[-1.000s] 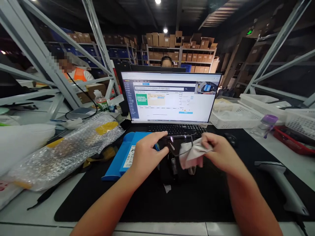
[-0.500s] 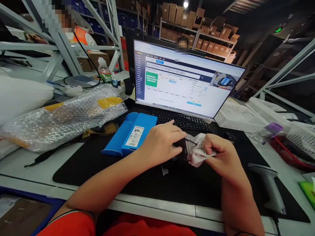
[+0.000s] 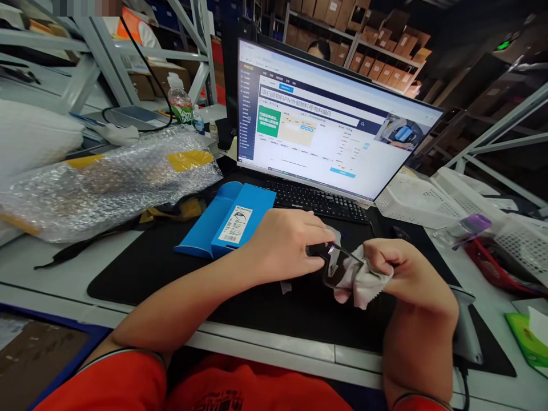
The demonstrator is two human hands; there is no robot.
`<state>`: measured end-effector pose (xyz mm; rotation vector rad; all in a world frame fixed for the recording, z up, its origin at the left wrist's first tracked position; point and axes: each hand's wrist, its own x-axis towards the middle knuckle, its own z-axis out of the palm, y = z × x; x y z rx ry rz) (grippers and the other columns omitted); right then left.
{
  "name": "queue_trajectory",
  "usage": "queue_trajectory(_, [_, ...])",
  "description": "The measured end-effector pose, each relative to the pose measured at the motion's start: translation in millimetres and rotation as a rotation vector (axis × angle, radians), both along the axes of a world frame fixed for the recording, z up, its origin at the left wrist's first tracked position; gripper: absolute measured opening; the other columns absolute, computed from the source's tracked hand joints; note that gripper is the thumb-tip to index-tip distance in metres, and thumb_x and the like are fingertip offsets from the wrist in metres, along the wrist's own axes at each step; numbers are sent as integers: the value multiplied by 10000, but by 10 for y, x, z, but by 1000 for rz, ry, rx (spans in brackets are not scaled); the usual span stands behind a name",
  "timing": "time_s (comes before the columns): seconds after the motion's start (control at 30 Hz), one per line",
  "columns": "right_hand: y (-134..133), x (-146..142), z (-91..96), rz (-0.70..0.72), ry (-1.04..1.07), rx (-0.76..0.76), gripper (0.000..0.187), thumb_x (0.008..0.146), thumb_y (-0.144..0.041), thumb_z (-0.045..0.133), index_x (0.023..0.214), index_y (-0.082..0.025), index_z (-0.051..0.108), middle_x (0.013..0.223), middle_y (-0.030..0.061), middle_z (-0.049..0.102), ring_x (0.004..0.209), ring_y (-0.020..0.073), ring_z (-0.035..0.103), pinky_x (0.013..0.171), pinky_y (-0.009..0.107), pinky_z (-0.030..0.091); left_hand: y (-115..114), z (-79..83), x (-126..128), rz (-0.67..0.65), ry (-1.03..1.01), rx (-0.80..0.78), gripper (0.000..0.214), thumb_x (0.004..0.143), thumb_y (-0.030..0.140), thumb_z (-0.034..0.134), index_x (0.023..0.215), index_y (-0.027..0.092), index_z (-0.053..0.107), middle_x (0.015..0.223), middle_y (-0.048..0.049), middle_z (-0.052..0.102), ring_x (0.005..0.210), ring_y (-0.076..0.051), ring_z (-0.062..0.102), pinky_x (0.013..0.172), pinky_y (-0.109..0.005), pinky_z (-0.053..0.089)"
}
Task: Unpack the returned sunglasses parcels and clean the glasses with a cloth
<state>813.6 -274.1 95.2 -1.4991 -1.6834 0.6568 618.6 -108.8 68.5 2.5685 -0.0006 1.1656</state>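
Observation:
My left hand (image 3: 287, 244) is closed on one side of a pair of black-framed glasses (image 3: 330, 261), held just above the black desk mat (image 3: 149, 268). My right hand (image 3: 405, 275) pinches a pale cleaning cloth (image 3: 363, 279) around the lens on the other side. An open blue box (image 3: 226, 220) with a white label lies on the mat to the left of my hands. A small white scrap (image 3: 285, 287) lies on the mat under my left wrist.
A monitor (image 3: 325, 120) and a black keyboard (image 3: 319, 202) stand behind my hands. Bubble wrap (image 3: 107, 180) lies at the left, white baskets (image 3: 419, 200) at the right. A grey scanner (image 3: 464, 331) rests by my right forearm. Another person in orange is at the far left.
The view has tilted down and closer. My hands have stayed together on the glasses, and the cloth has shifted lower along the lens.

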Motion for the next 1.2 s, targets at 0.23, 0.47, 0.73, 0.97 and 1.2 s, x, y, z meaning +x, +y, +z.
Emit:
queue_trajectory(0.23, [178,-535,-199,-318,-332,308,357,687,47,563,637,-211,321,616,-56,360,568,95,325,533,239,217,-146,-118,74,83,44,297,172,847,114,560,788,156,716,786,-28,748,726,-182,713,847,-357,615])
queue_trajectory(0.47, [102,-158,-65,-40,52,23,514,771,-121,745,640,-226,260,592,-60,371,539,89,443,490,205,289,-74,-34,20,45,-16,67,180,762,173,674,908,212,772,914,6,794,822,-174,752,840,-290,602])
queue_trajectory(0.73, [4,83,-4,-47,290,-62,531,665,-187,905,695,-226,376,684,-38,515,582,114,558,489,208,403,-68,-8,42,62,-9,-88,266,703,135,696,935,212,801,924,-3,804,849,-196,766,724,-269,594])
queue_trajectory(0.97, [96,-57,-54,-307,-76,323,254,769,-144,772,814,-231,538,917,15,545,805,163,552,677,284,463,16,-12,46,119,-11,-155,274,684,128,702,932,201,790,945,-17,803,856,-207,758,718,-291,589])
queue_trajectory(1.2, [138,-218,-90,-589,-280,619,209,801,-182,775,760,-226,575,980,46,654,932,225,629,830,377,489,50,-5,36,163,-51,-123,276,710,130,702,961,210,783,977,-3,800,918,-208,754,811,-305,610])
